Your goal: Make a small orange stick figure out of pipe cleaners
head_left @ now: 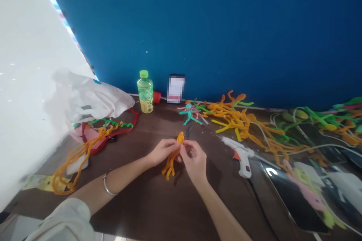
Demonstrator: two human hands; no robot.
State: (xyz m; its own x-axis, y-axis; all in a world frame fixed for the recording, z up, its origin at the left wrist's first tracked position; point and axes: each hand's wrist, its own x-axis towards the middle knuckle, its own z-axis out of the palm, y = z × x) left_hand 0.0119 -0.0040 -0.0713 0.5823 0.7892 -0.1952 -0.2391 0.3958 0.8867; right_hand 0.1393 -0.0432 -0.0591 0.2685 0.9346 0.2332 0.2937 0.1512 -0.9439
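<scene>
One orange bundle (172, 157), one glue gun (241, 154).
Over the table's (141, 203) middle, our left hand (163, 153) and right hand (195, 160) pinch the bundle, long axis slanting: loop (180, 136) toward back edge, strands (169, 173) front-left.

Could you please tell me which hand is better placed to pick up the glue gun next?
Probably the right hand: the glue gun lies to its right, farther from the left hand. Both hands are holding the orange bundle, though.

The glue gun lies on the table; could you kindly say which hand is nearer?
Right: the right hand is left of the glue gun; the left hand is farther left.
</scene>
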